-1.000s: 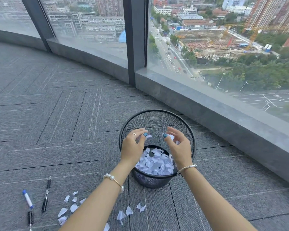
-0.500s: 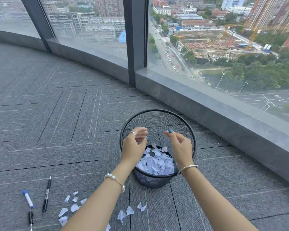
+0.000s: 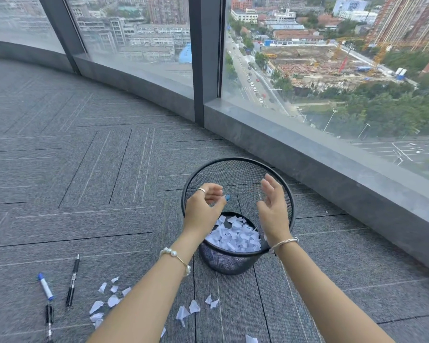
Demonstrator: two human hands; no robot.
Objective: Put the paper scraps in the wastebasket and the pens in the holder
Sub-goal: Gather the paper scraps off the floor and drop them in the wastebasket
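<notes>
**Hands open over the wastebasket, scraps dropped in**

Since the earlier frames both hands have let go of their paper: the pinching fingers have spread, and the bits they held now lie with the heap in the basket.

At the far left on the grey carpet floor (image 3: 84, 169) lie three pens: a white marker with a blue cap (image 3: 45, 286), a black pen (image 3: 72, 283) just to its right, and another black pen (image 3: 49, 320) below the marker, cut off by the frame edge. Right of them a loose scatter of white paper scraps (image 3: 108, 299) sits on the carpet, partly hidden by the left forearm, with a few more scraps (image 3: 195, 306) between the arms and one at the bottom edge.

The left hand (image 3: 204, 206) hovers over the near left rim of the wastebasket (image 3: 238, 160), fingers loosely curled, its grip apart and holding nothing; a ring and a pearl bracelet show. The wastebasket is round black mesh, upright on the floor near the window sill, and its bottom is covered with a pile of white torn paper (image 3: 235, 235). The right hand (image 3: 273, 206) is over the basket's right side, fingers straight and apart, holding nothing, a silver bangle on the wrist.
</notes>
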